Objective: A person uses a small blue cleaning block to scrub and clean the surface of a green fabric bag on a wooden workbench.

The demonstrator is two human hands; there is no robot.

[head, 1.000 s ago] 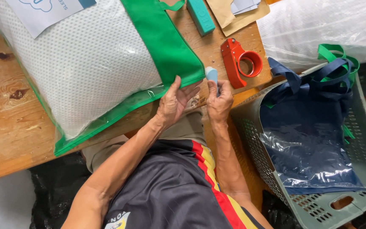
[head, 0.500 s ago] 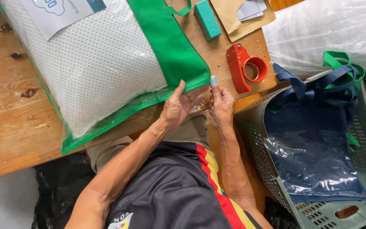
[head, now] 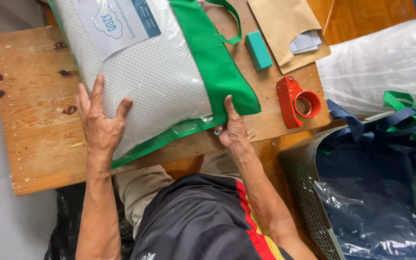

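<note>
Pillow bag (head: 169, 77) lies diagonally (handles (head: 227, 19) far end).

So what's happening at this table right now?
A seated person has both hands on a packaged white pillow in a green-edged clear bag, lying on a wooden table. The left hand rests flat on its near edge; the right hand grips the green corner. A red tape dispenser lies beside it.

I note a white mesh pillow (head: 145, 82) in a clear bag with green trim, lying flat across the desk's near edge, slightly overhanging it.
</note>
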